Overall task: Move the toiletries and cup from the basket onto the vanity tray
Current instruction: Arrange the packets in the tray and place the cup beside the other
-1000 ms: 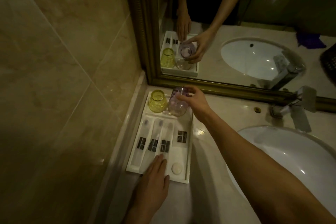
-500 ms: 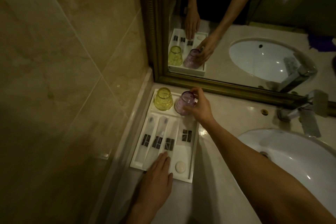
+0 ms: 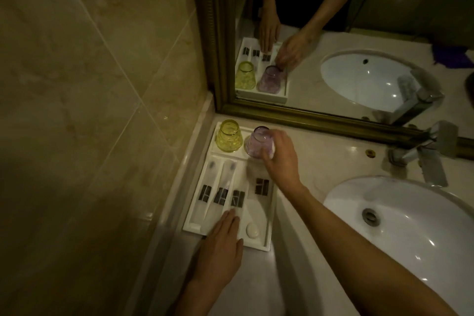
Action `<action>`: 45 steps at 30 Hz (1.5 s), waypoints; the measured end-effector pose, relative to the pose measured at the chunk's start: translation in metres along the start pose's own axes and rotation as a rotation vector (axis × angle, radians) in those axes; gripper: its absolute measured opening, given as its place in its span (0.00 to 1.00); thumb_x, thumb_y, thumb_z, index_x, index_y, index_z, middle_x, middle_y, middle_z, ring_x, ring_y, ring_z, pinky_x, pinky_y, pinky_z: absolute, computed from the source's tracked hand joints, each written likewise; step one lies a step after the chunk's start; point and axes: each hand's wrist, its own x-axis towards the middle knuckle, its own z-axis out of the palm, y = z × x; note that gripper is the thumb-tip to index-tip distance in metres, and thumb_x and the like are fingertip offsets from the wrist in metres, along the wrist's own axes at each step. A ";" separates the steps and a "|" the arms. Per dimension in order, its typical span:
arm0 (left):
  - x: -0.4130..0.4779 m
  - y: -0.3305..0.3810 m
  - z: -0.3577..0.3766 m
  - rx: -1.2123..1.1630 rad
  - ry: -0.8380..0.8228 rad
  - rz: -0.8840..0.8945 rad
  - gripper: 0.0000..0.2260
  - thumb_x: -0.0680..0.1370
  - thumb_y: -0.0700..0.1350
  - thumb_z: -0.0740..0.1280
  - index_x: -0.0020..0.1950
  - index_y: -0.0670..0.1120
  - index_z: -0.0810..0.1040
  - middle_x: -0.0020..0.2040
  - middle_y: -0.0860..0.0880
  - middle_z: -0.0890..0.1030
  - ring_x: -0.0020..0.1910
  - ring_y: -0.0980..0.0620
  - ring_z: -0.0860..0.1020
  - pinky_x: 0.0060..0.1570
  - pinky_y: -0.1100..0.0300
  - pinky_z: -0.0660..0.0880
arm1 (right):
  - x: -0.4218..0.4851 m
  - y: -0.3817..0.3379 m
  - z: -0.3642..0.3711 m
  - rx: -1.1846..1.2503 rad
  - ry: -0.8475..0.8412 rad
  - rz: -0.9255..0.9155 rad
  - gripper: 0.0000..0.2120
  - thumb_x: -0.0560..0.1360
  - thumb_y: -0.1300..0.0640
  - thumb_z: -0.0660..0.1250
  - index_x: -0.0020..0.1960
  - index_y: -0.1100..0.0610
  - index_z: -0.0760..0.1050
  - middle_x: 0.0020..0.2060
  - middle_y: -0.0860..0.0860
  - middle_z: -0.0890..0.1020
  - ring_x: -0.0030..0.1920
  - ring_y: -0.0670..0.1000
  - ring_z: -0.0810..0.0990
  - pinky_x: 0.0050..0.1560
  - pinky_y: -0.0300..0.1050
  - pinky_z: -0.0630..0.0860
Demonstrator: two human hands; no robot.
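A white vanity tray (image 3: 266,244) lies in the counter's corner by the wall. A yellow cup (image 3: 228,136) stands upside down in its far compartment. Beside it a purple cup (image 3: 257,145) is upside down on the tray, and my right hand (image 3: 280,159) grips its side. Wrapped toothbrushes (image 3: 220,187) and small packets (image 3: 262,185) fill the long slots, and a round soap (image 3: 252,230) sits at the near end. My left hand (image 3: 220,249) lies flat, fingers apart, on the tray's near edge. No basket is in view.
A white sink basin (image 3: 410,226) with a chrome faucet (image 3: 423,154) lies to the right. A gold-framed mirror (image 3: 333,33) stands behind the tray and reflects it. A tiled wall (image 3: 89,110) borders the left.
My right hand has turned the purple cup over and lowered it onto the tray beside the yellow cup. My left hand stays on the tray's near edge.
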 end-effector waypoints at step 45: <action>-0.016 0.005 0.002 0.124 0.118 0.313 0.26 0.76 0.46 0.72 0.73 0.44 0.75 0.73 0.46 0.76 0.72 0.51 0.73 0.69 0.57 0.67 | -0.057 0.036 -0.001 -0.395 -0.461 -0.258 0.23 0.77 0.63 0.67 0.72 0.59 0.74 0.69 0.57 0.77 0.68 0.57 0.76 0.76 0.56 0.63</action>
